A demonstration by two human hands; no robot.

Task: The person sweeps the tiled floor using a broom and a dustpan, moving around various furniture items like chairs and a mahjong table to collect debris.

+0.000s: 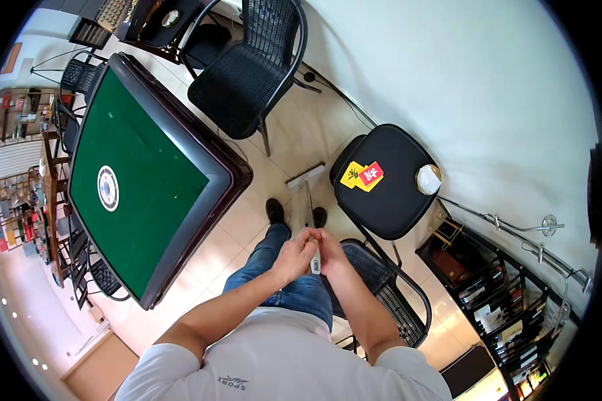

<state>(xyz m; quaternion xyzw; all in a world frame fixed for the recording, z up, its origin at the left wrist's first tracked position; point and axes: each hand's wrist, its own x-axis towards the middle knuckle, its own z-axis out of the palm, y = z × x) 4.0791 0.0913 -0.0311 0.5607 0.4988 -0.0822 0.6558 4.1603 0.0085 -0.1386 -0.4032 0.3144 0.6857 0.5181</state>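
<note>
Both my hands are closed around the handle of a broom (306,176) in front of my waist. My left hand (294,258) wraps the handle from the left, with my right hand (330,252) pressed against it on the right. The pale grip end of the handle sticks out below my fingers toward my body. From my hands the shaft runs down between my shoes to a wide light-grey head with a dark bristle edge, which rests on the tiled floor.
A green-topped game table (147,180) stands to my left. Ahead is a black woven armchair (241,83). At my right a black stool (381,210) bears yellow and red packets (363,176) and a round container (428,180). Another woven chair (381,281) stands close by my right arm, near a shelf (502,301).
</note>
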